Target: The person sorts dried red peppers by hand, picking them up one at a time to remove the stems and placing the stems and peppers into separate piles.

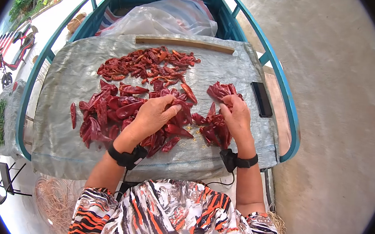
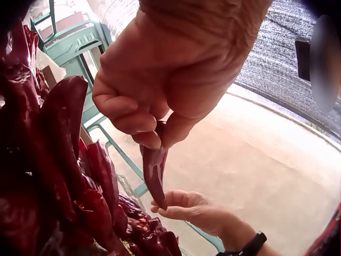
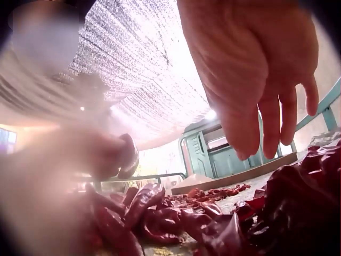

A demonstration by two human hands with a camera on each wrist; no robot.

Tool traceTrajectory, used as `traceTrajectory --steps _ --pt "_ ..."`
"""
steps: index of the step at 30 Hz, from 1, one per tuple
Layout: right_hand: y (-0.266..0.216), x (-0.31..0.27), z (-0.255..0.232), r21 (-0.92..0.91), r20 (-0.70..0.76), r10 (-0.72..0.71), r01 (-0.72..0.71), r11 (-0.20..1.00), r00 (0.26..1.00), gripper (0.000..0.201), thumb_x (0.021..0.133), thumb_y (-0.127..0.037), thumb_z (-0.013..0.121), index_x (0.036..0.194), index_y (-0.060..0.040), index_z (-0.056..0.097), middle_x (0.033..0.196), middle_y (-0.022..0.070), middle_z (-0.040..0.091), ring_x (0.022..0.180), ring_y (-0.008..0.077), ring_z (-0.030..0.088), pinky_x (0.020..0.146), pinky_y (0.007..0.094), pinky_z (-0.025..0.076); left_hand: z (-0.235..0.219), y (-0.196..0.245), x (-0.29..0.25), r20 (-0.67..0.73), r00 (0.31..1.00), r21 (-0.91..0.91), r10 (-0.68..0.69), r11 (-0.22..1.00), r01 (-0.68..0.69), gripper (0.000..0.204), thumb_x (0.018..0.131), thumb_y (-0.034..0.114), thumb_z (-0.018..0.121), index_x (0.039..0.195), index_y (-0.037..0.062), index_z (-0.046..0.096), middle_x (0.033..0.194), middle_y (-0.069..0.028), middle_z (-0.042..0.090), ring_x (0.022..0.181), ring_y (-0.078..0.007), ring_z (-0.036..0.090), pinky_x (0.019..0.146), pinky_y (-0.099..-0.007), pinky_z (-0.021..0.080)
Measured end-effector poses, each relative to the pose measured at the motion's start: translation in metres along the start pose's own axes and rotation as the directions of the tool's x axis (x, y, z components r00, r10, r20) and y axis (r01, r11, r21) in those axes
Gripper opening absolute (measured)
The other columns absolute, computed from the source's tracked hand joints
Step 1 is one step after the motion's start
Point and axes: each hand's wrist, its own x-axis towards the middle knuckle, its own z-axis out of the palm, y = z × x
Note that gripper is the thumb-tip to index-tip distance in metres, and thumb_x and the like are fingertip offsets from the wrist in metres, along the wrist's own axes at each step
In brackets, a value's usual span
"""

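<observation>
Here, our left hand (image 1: 153, 115) pinches a dark red pepper (image 2: 153, 173) between thumb and fingers, beside the large pile (image 1: 103, 112). Our right hand (image 1: 238, 118) holds nothing, its fingers loosely spread above the smaller pile (image 1: 216, 132). Shrivelled peppers (image 1: 141, 64) lie farther back on the sheet (image 1: 59, 150), near the wooden strip (image 1: 185, 44).

Pale floor (image 1: 331, 107) is daylit; red scooter (image 1: 25, 44) and black chair (image 1: 6, 178) are seen at left; mesh-like cover (image 3: 130, 53) is stretched overhead.
</observation>
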Motion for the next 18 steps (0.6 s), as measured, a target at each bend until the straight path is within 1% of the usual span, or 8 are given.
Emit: traceTrajectory --steps 2,3,6,7,10,11,14,18 --pt "-0.003 -0.013 0.002 -0.188 0.089 -0.069 0.085 0.978 0.994 0.028 0.091 -0.025 0.075 0.114 -0.0106 0.070 0.100 0.0081 0.072 0.103 0.0259 0.065 0.103 0.0465 0.044 -0.002 -0.007 0.005 0.119 0.993 0.091 -0.017 0.996 0.006 0.030 0.098 0.031 0.066 0.107 0.0021 0.066 0.083 -0.0203 0.069 0.080 -0.0395 0.068 0.070 -0.0471 0.051" --pt "-0.006 -0.017 0.004 -0.276 0.137 -0.100 0.134 0.952 0.986 0.030 0.090 -0.027 0.075 0.116 -0.0125 0.070 0.101 0.0077 0.072 0.107 0.0266 0.064 0.108 0.0491 0.040 -0.003 -0.004 0.003 0.123 0.992 0.093 -0.014 0.996 0.002 0.030 0.098 0.030 0.067 0.109 0.0029 0.066 0.083 -0.0193 0.070 0.081 -0.0386 0.069 0.071 -0.0472 0.052" --pt "-0.011 -0.024 0.023 -0.380 0.082 -0.267 0.278 0.883 0.960 0.027 0.086 -0.029 0.078 0.110 -0.0174 0.074 0.099 0.0068 0.072 0.106 0.0268 0.062 0.112 0.0538 0.031 0.000 0.003 -0.003 0.131 0.991 0.097 0.021 0.995 -0.033 0.031 0.096 0.027 0.068 0.119 0.0047 0.066 0.083 -0.0154 0.072 0.081 -0.0345 0.071 0.072 -0.0453 0.053" --pt "-0.012 -0.026 0.027 -0.412 0.139 -0.257 0.292 0.863 0.956 0.024 0.087 -0.030 0.077 0.109 -0.0187 0.075 0.096 0.0055 0.073 0.103 0.0265 0.063 0.110 0.0569 0.032 0.002 0.001 -0.003 0.129 0.990 0.101 0.051 0.993 -0.064 0.033 0.096 0.024 0.068 0.123 0.0050 0.065 0.083 -0.0137 0.072 0.080 -0.0319 0.071 0.071 -0.0431 0.053" --pt "-0.008 -0.026 0.036 -0.350 0.185 -0.170 0.226 0.909 0.968 0.025 0.090 -0.028 0.073 0.113 -0.0178 0.075 0.095 0.0046 0.073 0.102 0.0263 0.063 0.112 0.0553 0.031 0.006 -0.008 -0.003 0.158 0.979 0.085 0.130 0.986 -0.144 0.035 0.096 0.021 0.068 0.127 0.0061 0.065 0.083 -0.0117 0.071 0.079 -0.0281 0.071 0.071 -0.0401 0.053" --pt "-0.003 -0.026 0.042 -0.369 0.117 -0.184 0.215 0.904 0.976 0.018 0.091 -0.025 0.072 0.106 -0.0170 0.077 0.091 0.0049 0.074 0.099 0.0263 0.064 0.111 0.0565 0.032 0.007 -0.011 -0.002 0.170 0.974 0.073 0.153 0.983 -0.167 0.035 0.095 0.021 0.068 0.127 0.0065 0.065 0.084 -0.0115 0.071 0.079 -0.0275 0.070 0.071 -0.0396 0.053" --pt "0.004 -0.023 0.049 -0.396 0.147 -0.191 0.235 0.888 0.970 0.014 0.091 -0.021 0.071 0.102 -0.0164 0.078 0.091 0.0049 0.074 0.096 0.0268 0.065 0.109 0.0570 0.034 0.007 -0.010 -0.001 0.204 0.962 0.038 0.179 0.981 -0.191 0.035 0.095 0.020 0.068 0.127 0.0071 0.066 0.085 -0.0119 0.071 0.079 -0.0262 0.070 0.072 -0.0392 0.053" --pt "0.004 -0.016 0.052 -0.376 0.191 -0.171 0.233 0.897 0.967 0.010 0.089 -0.019 0.071 0.096 -0.0148 0.077 0.091 0.0049 0.075 0.095 0.0273 0.066 0.107 0.0572 0.035 0.009 -0.008 -0.002 0.233 0.961 0.023 0.151 0.987 -0.161 0.033 0.095 0.018 0.067 0.127 0.0073 0.067 0.086 -0.0121 0.071 0.079 -0.0252 0.069 0.073 -0.0386 0.053"
